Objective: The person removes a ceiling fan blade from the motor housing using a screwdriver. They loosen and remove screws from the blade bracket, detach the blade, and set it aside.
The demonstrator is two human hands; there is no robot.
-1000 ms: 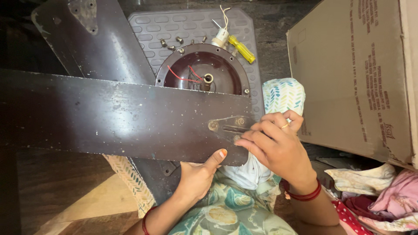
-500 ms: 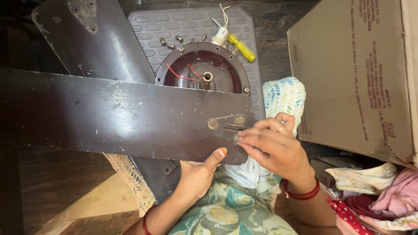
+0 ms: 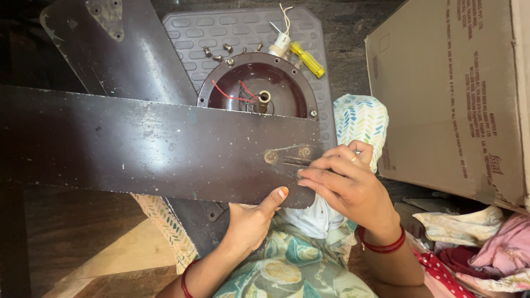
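Left hand (image 3: 251,221) gripping near edge of dark brown fan blade (image 3: 138,143), thumb on top. Right hand (image 3: 345,185) fingertips pinched closed at blade's metal bracket (image 3: 287,157). Beyond: round motor housing (image 3: 256,88), loose screws (image 3: 218,52), yellow screwdriver (image 3: 307,59).

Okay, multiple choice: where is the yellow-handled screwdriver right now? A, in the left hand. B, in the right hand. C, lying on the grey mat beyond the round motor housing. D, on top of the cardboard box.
C: the yellow-handled screwdriver lies on the grey mat just past the round motor housing, while the right hand and left hand are both at the fan blade.
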